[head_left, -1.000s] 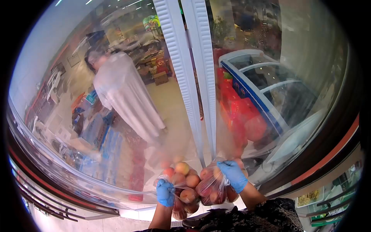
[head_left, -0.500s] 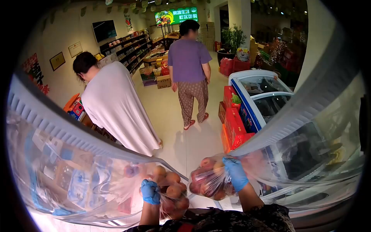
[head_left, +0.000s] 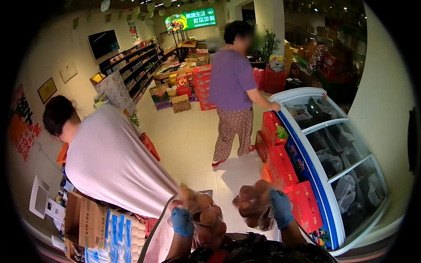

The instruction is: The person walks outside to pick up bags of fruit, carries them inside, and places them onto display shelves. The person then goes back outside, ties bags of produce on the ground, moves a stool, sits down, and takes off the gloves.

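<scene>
My left hand (head_left: pixel 182 221), in a blue glove, is closed on the top of a clear plastic bag of round reddish-orange fruit (head_left: pixel 206 215). The fruit hangs just to the right of the fist. My right hand (head_left: pixel 281 208), also gloved in blue, grips a second clear bag of similar, darker red fruit (head_left: pixel 253 202), which hangs to its left. A narrow gap of pale floor shows between the two bags.
At left a person in a pale garment (head_left: pixel 114 153) bends near cartons (head_left: pixel 90 221) and a scale (head_left: pixel 46 204). A person in a purple shirt (head_left: pixel 230 79) stands ahead, touching a glass-topped freezer (head_left: pixel 287 120). Red boxes (head_left: pixel 280 166) line its side.
The clear door curtain has parted and passed behind the view, and the shop is nearer. Both bags remain in my hands. The person in purple has reached a hand to the freezer.
</scene>
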`<state>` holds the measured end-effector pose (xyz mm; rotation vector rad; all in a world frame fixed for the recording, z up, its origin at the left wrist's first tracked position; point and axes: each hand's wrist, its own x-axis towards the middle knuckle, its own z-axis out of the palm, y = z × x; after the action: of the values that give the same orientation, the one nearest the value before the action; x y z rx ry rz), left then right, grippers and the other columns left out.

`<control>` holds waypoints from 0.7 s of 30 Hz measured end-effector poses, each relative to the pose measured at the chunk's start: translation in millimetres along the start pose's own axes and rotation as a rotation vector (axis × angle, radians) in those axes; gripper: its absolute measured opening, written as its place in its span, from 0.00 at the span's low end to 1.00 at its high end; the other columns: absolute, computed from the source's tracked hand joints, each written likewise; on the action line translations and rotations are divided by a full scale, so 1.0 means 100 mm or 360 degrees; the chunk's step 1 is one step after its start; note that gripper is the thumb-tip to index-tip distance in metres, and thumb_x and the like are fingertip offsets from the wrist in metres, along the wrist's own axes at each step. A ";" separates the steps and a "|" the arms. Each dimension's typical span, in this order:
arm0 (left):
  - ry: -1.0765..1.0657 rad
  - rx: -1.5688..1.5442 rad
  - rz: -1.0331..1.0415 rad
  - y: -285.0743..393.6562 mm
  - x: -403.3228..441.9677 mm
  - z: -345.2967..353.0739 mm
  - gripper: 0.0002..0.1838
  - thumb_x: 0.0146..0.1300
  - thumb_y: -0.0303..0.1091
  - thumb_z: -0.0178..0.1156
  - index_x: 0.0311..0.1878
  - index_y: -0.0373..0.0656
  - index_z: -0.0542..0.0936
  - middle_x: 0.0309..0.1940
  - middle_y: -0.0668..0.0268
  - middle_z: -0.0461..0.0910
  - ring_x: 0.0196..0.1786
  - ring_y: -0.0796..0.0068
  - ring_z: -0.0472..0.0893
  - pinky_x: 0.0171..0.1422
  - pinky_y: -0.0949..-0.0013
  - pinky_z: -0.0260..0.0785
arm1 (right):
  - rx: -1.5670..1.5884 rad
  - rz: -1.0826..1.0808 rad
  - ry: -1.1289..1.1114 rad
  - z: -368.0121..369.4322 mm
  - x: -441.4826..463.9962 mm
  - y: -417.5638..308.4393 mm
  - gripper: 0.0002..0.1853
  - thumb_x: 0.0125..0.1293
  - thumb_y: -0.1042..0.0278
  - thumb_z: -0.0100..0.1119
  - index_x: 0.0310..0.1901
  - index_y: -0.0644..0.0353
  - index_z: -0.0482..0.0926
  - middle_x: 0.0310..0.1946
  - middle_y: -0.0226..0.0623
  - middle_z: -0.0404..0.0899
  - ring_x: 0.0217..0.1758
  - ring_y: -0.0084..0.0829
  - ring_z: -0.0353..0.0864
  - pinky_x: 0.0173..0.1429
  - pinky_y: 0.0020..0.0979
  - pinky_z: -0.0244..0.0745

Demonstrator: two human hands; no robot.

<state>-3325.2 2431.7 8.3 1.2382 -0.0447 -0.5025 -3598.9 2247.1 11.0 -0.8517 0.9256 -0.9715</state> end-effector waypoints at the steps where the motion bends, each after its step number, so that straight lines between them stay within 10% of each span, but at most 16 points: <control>1: -0.0049 -0.0022 0.0036 -0.01 0.25 0.12 0.13 0.42 0.14 0.49 0.21 0.48 0.64 0.13 0.70 0.62 0.12 0.79 0.60 0.14 0.77 0.55 | -0.0001 0.0015 0.0050 0.16 0.16 -0.11 0.09 0.63 0.66 0.55 0.26 0.59 0.77 0.20 0.25 0.73 0.21 0.17 0.70 0.25 0.21 0.63; 21: 0.0158 -0.0334 0.0168 0.65 4.59 2.07 0.19 0.43 0.14 0.49 0.18 0.55 0.57 0.21 0.77 0.61 0.16 0.83 0.61 0.18 0.79 0.54 | -0.0641 0.0188 -0.0751 3.30 5.35 -0.47 0.11 0.60 0.66 0.55 0.21 0.56 0.70 0.18 0.19 0.62 0.22 0.13 0.58 0.26 0.20 0.53</control>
<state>-2956.1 2083.7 30.0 1.0478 0.0261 -0.3445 -3163.9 1791.6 40.0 -1.2846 0.7565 -0.4500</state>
